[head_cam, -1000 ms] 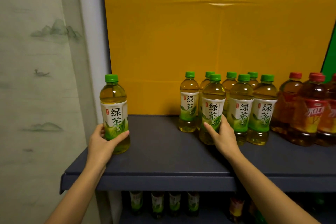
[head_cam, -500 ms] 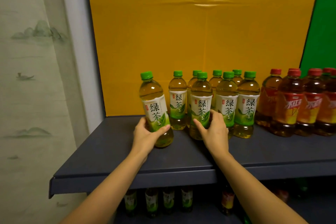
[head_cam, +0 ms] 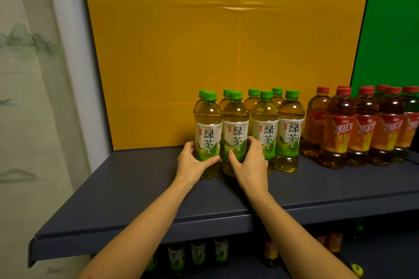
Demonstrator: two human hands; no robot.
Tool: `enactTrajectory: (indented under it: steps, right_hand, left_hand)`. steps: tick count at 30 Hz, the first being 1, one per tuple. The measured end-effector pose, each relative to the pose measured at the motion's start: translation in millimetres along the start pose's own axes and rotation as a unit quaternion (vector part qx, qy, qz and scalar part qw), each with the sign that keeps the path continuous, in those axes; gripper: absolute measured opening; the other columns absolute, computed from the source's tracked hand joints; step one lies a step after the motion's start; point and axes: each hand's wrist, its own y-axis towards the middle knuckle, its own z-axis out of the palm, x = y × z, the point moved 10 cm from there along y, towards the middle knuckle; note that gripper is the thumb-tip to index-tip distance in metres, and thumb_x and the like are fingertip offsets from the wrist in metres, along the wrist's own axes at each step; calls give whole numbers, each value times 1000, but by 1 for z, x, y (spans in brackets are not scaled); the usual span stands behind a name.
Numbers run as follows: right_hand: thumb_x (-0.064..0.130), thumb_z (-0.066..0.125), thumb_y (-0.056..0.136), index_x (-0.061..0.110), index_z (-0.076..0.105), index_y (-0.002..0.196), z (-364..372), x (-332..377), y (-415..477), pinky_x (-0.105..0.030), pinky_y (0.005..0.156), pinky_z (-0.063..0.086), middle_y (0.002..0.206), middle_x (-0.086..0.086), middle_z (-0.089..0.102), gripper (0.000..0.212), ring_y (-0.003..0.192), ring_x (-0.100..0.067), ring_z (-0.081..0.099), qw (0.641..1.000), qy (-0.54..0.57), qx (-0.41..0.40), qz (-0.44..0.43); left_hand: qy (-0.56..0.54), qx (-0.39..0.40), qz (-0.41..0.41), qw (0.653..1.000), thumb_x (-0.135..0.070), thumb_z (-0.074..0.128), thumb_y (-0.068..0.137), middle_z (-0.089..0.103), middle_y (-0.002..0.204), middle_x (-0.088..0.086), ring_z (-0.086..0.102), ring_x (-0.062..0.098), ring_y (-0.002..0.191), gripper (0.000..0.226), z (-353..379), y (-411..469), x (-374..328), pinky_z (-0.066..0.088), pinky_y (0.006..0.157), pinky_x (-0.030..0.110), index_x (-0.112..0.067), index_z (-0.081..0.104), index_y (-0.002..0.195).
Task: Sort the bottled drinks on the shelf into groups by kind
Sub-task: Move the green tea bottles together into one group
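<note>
**Both hands on front-row green tea bottles**

Left hand [head_cam: 195, 165] wraps the lower label of the end green tea bottle [head_cam: 208, 133], thumb across the front, fingers round its left side. Right hand [head_cam: 249, 163] holds the neighbouring green tea bottle [head_cam: 234, 136] the same way, thumb on the label and fingers tucked in beside the next one.

Both bottles stand upright on the grey shelf [head_cam: 136, 188], side by side and about touching. They sit at the left end of the green-capped group, eight caps in two rows. The red-capped iced tea bottles [head_cam: 340, 129] make their own block to the right, with a small gap between the groups.

Handling, judged:
- The bottles are full and capped, so fairly heavy for their size, with no spill risk.
- The thin plastic walls will give a bit under a squeeze, and the label sleeve looks smooth and possibly slick.
- They are tall and narrow, so a push up high could tip one into its neighbours.
- Best hold is a whole-hand wrap low on the label, as now, then slide or lift.

Sorting on this shelf looks nearly done. The lower-shelf bottles [head_cam: 197, 253] are too dim to tell their kinds.
</note>
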Motion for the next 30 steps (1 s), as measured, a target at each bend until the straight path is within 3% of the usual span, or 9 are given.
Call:
enactTrajectory:
  steps: [5, 9, 12, 15, 18, 20, 23, 26, 30]
  right_hand:
    - [32, 65, 83, 11, 40, 127, 0, -1, 0, -33, 92, 43, 124, -4, 53, 55, 117, -20, 51, 1000, 10, -10, 0]
    - [32, 66, 83, 12, 42, 127, -4, -1, -1, -31, 95, 40, 123, -2, 53, 54, 118, -16, 49, 999, 35, -9, -6]
    - [32, 67, 82, 14, 44, 126, -20, 2, -5, -28, 98, 40, 121, 2, 51, 53, 117, -12, 46, 994, 101, -23, -34]
    - [33, 68, 81, 17, 44, 123, -60, -5, -1, -29, 100, 37, 117, 7, 45, 51, 115, -9, 43, 979, 171, -92, -58]
    - [49, 66, 74, 21, 39, 127, -98, -35, 28, -35, 105, 34, 121, 11, 39, 66, 119, -8, 38, 969, 196, -148, -34]
    - [58, 71, 65, 24, 31, 135, -102, -67, 57, -43, 110, 31, 131, 9, 35, 88, 129, -12, 33, 973, 204, -107, 20]
    - [56, 80, 54, 31, 19, 143, -81, -105, 87, -44, 110, 33, 150, 1, 26, 110, 137, -19, 28, 966, 242, 44, 81]
    - [35, 81, 59, 24, 18, 146, -55, -115, 96, -34, 98, 43, 146, -4, 37, 108, 131, -22, 41, 927, 302, 199, 101]
    - [25, 83, 62, 31, 40, 129, -37, -104, 98, -26, 84, 53, 126, 1, 58, 81, 113, -14, 58, 901, 333, 271, 60]
  left_hand:
    - [37, 5, 23, 999, -21, 82, 65, 59, 118, 4, 55, 16, 109, 58, 1, 3, 0, 46, 88, 27, -13, 52, 114]
    - [99, -12, 43, 994, -29, 81, 67, 48, 116, 2, 47, 17, 115, 65, -2, 1, -4, 40, 92, 26, -10, 51, 122]
    - [103, -4, 30, 994, -31, 82, 65, 44, 130, 4, 42, 19, 125, 81, 2, -1, 1, 38, 101, 31, -12, 41, 132]
    - [50, 8, 7, 999, -31, 85, 59, 34, 145, 3, 35, 17, 132, 105, 8, -2, 1, 34, 105, 30, -15, 22, 142]
    - [6, -8, 5, 1000, -28, 86, 58, 30, 148, 3, 33, 17, 133, 115, 12, 1, -7, 32, 104, 30, -20, 10, 144]
    - [-15, -23, 8, 1000, -26, 87, 55, 32, 146, 4, 35, 18, 133, 120, 14, 4, -11, 34, 105, 33, -21, 7, 145]
    - [-15, -27, 19, 999, -19, 89, 52, 35, 143, 3, 37, 15, 129, 123, 21, 5, -17, 35, 104, 31, -18, 8, 145]
    - [-6, -32, 27, 999, -16, 89, 51, 38, 135, -2, 39, 11, 124, 122, 24, 4, -20, 36, 102, 28, -17, 10, 144]
    - [-9, -39, 18, 999, -12, 89, 52, 43, 125, -7, 43, 10, 119, 112, 24, 6, -17, 39, 96, 27, -16, 20, 140]
